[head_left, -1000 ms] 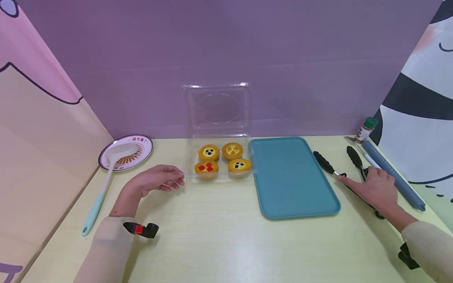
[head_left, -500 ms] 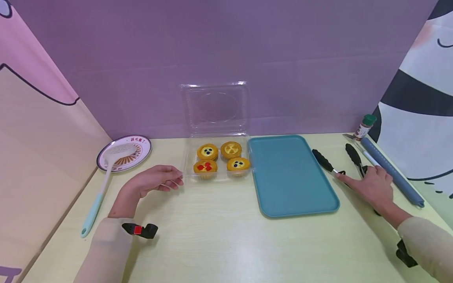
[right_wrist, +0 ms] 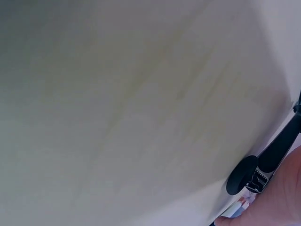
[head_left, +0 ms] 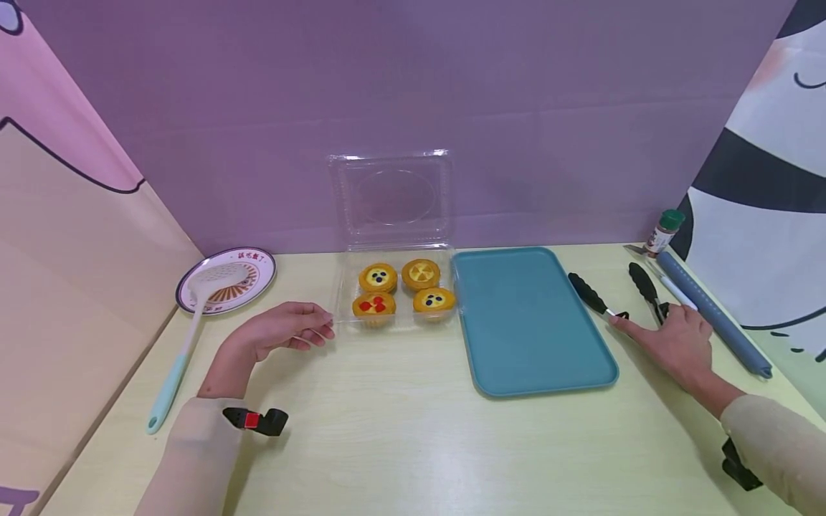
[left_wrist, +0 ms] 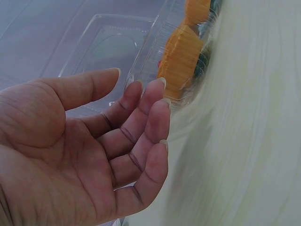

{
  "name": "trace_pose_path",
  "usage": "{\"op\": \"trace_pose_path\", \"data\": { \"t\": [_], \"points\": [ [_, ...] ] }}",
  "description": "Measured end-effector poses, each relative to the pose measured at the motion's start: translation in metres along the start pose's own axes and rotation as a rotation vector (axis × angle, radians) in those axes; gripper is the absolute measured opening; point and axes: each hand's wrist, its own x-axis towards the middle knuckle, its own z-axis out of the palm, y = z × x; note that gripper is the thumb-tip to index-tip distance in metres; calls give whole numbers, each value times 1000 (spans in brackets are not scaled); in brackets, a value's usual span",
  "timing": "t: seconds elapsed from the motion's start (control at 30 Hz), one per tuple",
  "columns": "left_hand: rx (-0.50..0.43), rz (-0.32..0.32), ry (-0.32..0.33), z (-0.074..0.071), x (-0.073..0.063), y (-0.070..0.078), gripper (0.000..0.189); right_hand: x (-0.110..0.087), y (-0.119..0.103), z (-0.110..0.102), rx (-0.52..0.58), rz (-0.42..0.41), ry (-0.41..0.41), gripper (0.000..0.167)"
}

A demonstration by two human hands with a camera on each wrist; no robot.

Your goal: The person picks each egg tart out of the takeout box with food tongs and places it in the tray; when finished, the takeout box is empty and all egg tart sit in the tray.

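Note:
In the head view my right hand (head_left: 680,344) holds black-tipped tongs (head_left: 587,295) at the right of the table, thumb by one arm and fingers by the other. The two tips stand apart, and my hand and wrist hide the rear end. A black end of the tongs (right_wrist: 268,160) shows beside my hand in the right wrist view. My left hand (head_left: 284,330) is held palm inward with loosely bent fingers and nothing in it. Its fingertips are at the front left corner of a clear plastic box (head_left: 396,197), lid up, holding several tarts (head_left: 374,304); touch cannot be told.
A blue tray (head_left: 535,322) lies between the box and the tongs. At far right are a white-handled knife (head_left: 677,292), a long blue roll (head_left: 716,315) and a green-capped jar (head_left: 665,231). A skimmer (head_left: 183,351) leans on a patterned plate (head_left: 258,276) at left.
The head view has shifted slightly. My right hand has drawn back a touch toward the left, and its wrist now covers the tongs' rear end. My left hand stays put.

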Motion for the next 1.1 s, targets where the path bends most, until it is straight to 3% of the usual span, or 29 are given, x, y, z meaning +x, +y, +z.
{"op": "trace_pose_path", "data": {
  "t": [0.5,1.1],
  "points": [
    [5,-2,4,0,1,-1,44,-2,-2,0,39,30,-1,117],
    [3,3,2,-1,1,-1,45,-1,-1,-2,21,-22,56,100]
  ]
}}
